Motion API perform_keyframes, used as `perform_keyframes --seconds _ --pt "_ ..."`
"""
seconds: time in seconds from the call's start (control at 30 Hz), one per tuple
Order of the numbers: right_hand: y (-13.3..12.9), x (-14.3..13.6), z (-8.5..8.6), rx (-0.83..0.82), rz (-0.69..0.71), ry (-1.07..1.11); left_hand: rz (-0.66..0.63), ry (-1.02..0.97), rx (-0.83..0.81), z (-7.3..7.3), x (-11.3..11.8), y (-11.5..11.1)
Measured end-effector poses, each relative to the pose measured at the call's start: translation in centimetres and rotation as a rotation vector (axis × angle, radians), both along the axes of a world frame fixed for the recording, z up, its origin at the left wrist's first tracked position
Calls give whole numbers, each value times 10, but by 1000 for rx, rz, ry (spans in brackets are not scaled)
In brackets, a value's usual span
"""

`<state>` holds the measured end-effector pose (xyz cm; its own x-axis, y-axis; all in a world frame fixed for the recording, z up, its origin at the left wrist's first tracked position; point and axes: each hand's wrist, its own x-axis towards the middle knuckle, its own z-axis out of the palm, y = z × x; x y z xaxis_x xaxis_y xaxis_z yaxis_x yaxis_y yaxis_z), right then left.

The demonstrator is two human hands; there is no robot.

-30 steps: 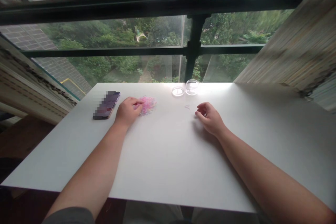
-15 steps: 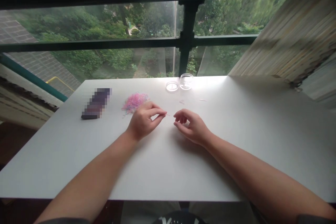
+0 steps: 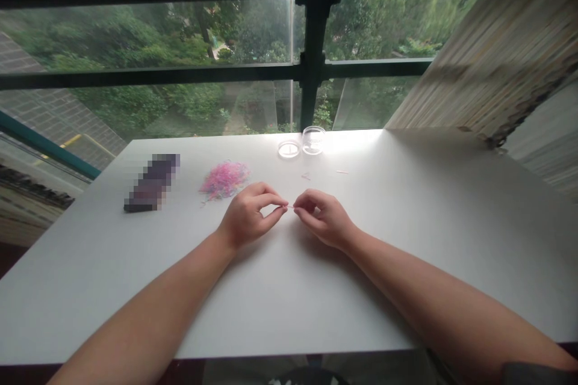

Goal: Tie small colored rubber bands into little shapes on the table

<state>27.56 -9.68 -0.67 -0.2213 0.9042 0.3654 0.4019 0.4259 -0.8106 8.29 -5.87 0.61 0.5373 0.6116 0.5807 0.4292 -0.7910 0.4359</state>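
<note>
From my remote station I saw both hands nearly meeting over the middle of the white desk (image 3: 271, 301), with one thin, pale pinkish strip (image 3: 291, 207) between them. The left hand (image 3: 249, 215) had its thumb and index finger brought together at the tips, pinching the strip's left end; behind that pinch the two digits bowed apart, leaving a narrow gap. The right hand (image 3: 327, 218) mirrored it, thumb and index fingertips closed at the strip's right end, the other fingers (image 3: 320, 204) curled in behind. Only a short length of the strip showed between the two pinches, roughly level, and the fingertips of one hand stood just apart from those of the other.

Beyond the left hand, I had a loose pile of pink and pastel strips (image 3: 224, 180) on the desk. Past the right hand lay two strips set in a V (image 3: 306, 176) and, farther right, a single strip (image 3: 342, 172). A clear round container (image 3: 313, 140) stood near the window edge, a shallow clear lid (image 3: 289, 149) just beside it on its left. A dark phone (image 3: 149, 186), partly pixelated on my feed, lay left of the pile.
</note>
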Motion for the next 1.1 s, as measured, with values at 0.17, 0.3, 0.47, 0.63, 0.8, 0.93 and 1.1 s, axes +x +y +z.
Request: perform_keyframes --seconds 0.17,0.3,0.47,0.63,0.8,0.93,1.1 --pt "-1 1 1 -24 -11 7 2 -6 -8 2 0 -2" --pt "-1 2 1 -73 -2 9 3 -15 -9 3 1 -3" --pt "-1 3 -1 -109 3 30 4 -12 -13 3 1 -3" --pt "0 2 0 -110 8 43 -5 -9 -10 3 2 -3" --pt "-1 3 1 -87 9 35 -8 -6 -17 3 1 -2" --pt "0 3 2 -75 12 27 -9 1 -24 3 1 -2" --pt "0 3 4 -55 18 17 -5 -1 -19 3 1 -2"
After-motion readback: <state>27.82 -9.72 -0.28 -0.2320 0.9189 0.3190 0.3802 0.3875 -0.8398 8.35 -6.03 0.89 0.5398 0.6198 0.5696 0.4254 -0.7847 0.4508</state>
